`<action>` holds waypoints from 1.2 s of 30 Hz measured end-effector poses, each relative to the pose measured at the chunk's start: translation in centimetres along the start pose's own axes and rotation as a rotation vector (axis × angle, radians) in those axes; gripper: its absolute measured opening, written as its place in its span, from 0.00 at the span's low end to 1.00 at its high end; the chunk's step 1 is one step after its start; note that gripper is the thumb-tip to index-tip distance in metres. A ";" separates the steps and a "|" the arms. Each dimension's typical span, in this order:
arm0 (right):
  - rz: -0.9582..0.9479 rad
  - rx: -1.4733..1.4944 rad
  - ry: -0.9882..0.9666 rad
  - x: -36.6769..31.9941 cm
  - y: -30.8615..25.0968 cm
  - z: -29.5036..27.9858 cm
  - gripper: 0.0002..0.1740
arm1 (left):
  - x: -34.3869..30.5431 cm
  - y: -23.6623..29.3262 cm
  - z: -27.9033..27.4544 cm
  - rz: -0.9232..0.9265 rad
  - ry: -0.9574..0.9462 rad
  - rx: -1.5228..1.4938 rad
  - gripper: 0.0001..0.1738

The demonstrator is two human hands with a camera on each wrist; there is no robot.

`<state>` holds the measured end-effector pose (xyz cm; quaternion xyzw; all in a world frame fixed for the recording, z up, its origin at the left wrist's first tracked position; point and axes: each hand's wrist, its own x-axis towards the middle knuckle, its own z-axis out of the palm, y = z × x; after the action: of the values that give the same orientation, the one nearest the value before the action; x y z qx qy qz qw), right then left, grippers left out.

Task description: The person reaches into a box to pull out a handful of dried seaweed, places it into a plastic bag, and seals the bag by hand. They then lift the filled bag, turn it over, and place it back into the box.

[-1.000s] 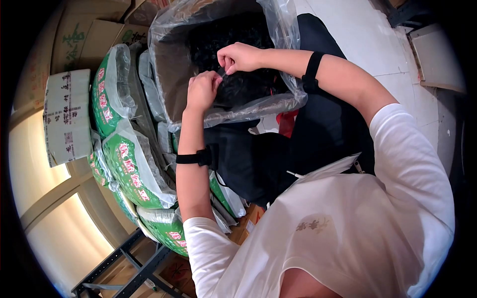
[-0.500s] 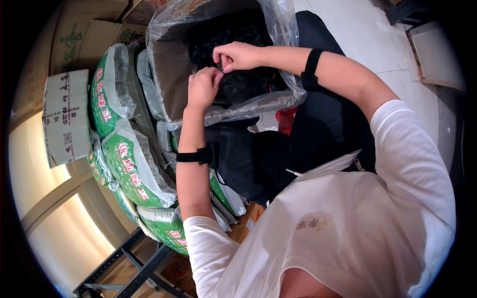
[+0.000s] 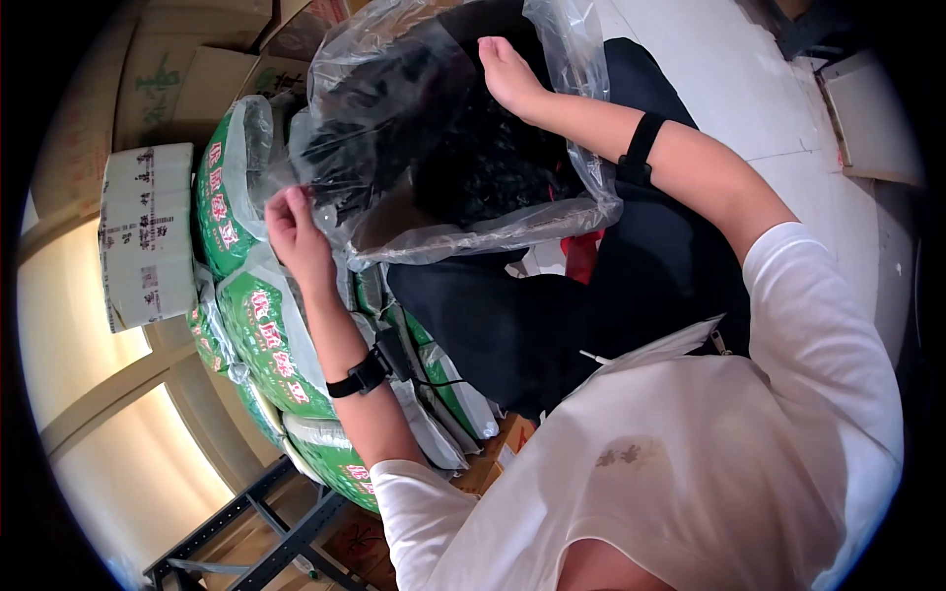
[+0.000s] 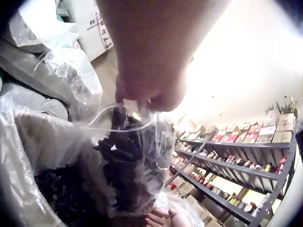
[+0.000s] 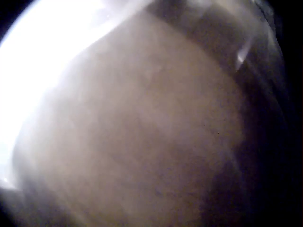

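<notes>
My left hand pinches the upper edge of a clear plastic bag filled with dark, dried-looking pieces. In the left wrist view the bag hangs below those fingers, a pale loop of its rim showing beside them. At the bag's other end is my right hand; the left wrist view shows its fingers loosely extended close under the bag. Both are over a cardboard box lined with clear plastic, which holds a heap of similar black pieces. Blurred skin fills most of the right wrist view.
Green-and-white printed sacks are stacked left of the box, beside a white carton. Brown cartons stand behind. A dark metal frame is at lower left. Shelves of goods appear in the left wrist view.
My hands were close together, fingers meeting over the box. The left has moved left and toward me, the right away and slightly right; the filled bag is now raised and visible between them.
</notes>
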<state>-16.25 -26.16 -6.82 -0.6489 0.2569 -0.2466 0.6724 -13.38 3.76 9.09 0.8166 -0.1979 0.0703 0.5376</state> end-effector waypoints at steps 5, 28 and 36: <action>0.078 0.236 -0.395 -0.3 -0.3 0.3 0.30 | 0.1 0.3 -2.7 -0.039 0.061 -0.068 0.11; 0.290 0.271 -0.692 -2.5 -3.1 -0.7 0.35 | 0.2 0.7 -4.6 -0.131 0.294 -0.080 0.11; 0.006 -0.027 -0.378 -1.5 -1.1 -0.4 0.39 | 0.0 6.2 -2.5 0.208 0.132 0.254 0.10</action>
<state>-17.64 -25.49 -5.70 -0.6917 0.1313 -0.1147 0.7009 -15.62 3.94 15.37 0.8467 -0.2350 0.2033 0.4320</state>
